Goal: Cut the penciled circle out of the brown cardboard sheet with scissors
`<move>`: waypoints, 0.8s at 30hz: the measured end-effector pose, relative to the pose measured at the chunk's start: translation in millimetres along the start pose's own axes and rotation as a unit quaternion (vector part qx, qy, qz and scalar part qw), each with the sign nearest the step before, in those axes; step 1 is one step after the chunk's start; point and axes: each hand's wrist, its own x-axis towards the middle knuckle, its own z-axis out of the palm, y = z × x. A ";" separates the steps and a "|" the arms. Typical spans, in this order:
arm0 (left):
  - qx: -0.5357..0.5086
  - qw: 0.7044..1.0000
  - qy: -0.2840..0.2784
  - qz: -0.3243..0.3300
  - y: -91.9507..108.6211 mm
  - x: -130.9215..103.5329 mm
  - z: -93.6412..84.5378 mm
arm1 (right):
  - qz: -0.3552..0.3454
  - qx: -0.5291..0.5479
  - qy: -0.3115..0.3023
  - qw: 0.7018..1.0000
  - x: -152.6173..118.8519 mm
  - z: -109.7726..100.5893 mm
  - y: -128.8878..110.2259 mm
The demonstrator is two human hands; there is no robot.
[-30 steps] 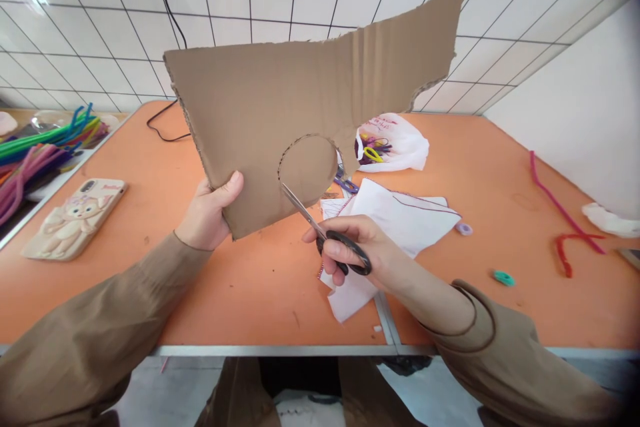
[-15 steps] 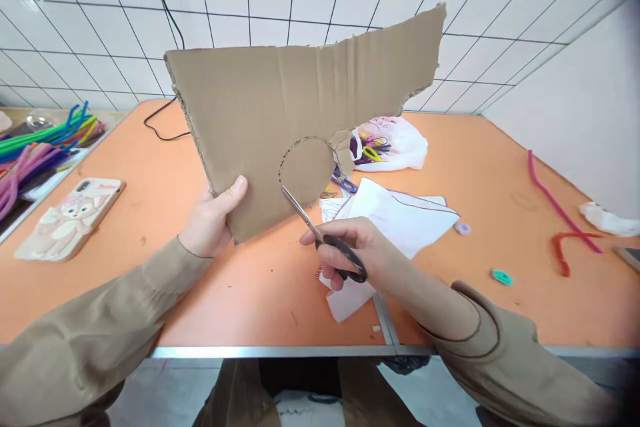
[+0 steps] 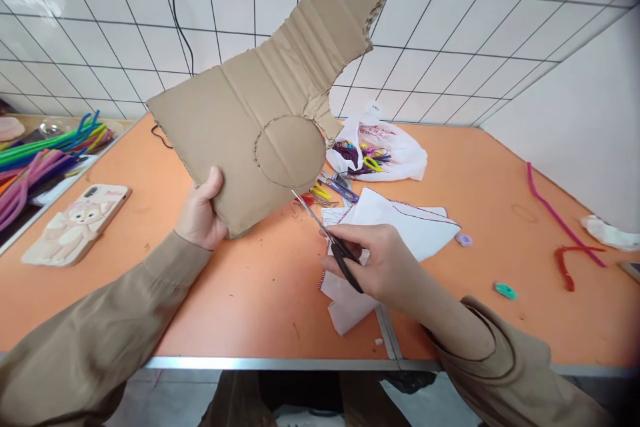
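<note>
My left hand [image 3: 203, 213] grips the lower left edge of a brown cardboard sheet [image 3: 220, 127], thumb on its front face. The sheet is raised and tilted, with a narrower creased arm reaching to the upper right. Near its lower right is a round outline [image 3: 291, 151], cut or scored along part of its rim. My right hand [image 3: 383, 260] is closed on black-handled scissors [image 3: 345, 260]. Their blades point up and left, and the tips are by the bottom of the round outline. Whether the tips touch the cardboard, I cannot tell.
White fabric with dark stitching [image 3: 400, 220] lies beyond my right hand. Behind it are purple-handled scissors [image 3: 340, 185] and a white plastic bag [image 3: 400, 150]. A phone [image 3: 77, 223] and colourful pipe cleaners [image 3: 45, 153] are at left; red and pink ones [image 3: 565, 220] lie right.
The cardboard has turned counterclockwise, its narrow arm swinging up and leftward. The scissor tips have moved from the outline's left side to its bottom, slightly right and down.
</note>
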 end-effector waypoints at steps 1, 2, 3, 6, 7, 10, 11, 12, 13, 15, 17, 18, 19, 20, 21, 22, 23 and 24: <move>0.000 1.000 0.000 0.010 1.6 -0.4 0.4 | -0.009 -0.023 0.007 1.000 -0.4 -1.5 1.1; 0.001 1.000 -0.002 0.020 3.1 -0.8 0.8 | -0.011 -0.031 0.022 0.999 -0.4 -3.1 2.5; 0.002 1.000 -0.006 0.027 4.5 -1.0 1.1 | -0.006 -0.025 0.048 0.999 0.1 -4.4 4.3; -0.007 1.000 -0.003 0.021 6.8 -1.5 1.9 | 0.036 0.071 0.160 0.984 5.5 -5.2 10.9; -0.014 1.000 0.004 0.006 6.5 -2.3 2.8 | 0.050 0.126 0.193 0.972 8.5 -4.0 12.9; -0.035 0.997 0.034 -0.064 1.3 -8.4 9.5 | 0.074 0.342 0.201 0.915 18.6 3.2 16.4; -0.037 0.994 0.041 -0.093 -1.5 -11.7 12.5 | 0.078 0.401 0.189 0.893 21.5 6.1 16.6; -0.036 0.991 0.044 -0.120 -4.6 -15.2 15.5 | 0.083 0.443 0.171 0.876 24.0 9.0 16.5; -0.032 0.989 0.041 -0.140 -7.7 -18.6 17.9 | 0.084 0.473 0.159 0.863 26.0 11.5 16.3; -0.022 0.986 0.026 -0.161 -12.6 -24.1 19.7 | 0.084 0.502 0.149 0.848 28.6 15.3 16.3; -0.012 0.988 -0.005 -0.152 -14.6 -27.1 16.5 | 0.077 0.515 0.161 0.839 30.3 17.1 17.6; -0.009 0.990 -0.030 -0.141 -14.6 -27.8 13.3 | 0.074 0.519 0.167 0.835 31.2 17.3 18.7; -0.006 0.989 -0.070 -0.130 -14.3 -28.3 9.6 | 0.075 0.522 0.176 0.831 32.2 17.1 19.8; -0.002 0.985 -0.122 -0.123 -14.0 -28.7 5.8 | 0.077 0.524 0.187 0.828 33.3 16.7 20.8; 0.004 0.976 -0.183 -0.120 -14.1 -29.3 2.5 | 0.079 0.526 0.202 0.822 34.4 16.2 21.4; 0.015 0.961 -0.248 -0.123 -15.0 -30.2 0.0 | 0.079 0.528 0.218 0.817 35.4 15.8 21.3; 0.028 0.944 -0.305 -0.125 -17.0 -31.6 -1.3 | 0.077 0.531 0.234 0.811 36.3 15.5 20.6; 0.040 0.930 -0.344 -0.122 -20.3 -33.5 -1.3 | 0.072 0.534 0.247 0.806 36.9 15.7 19.0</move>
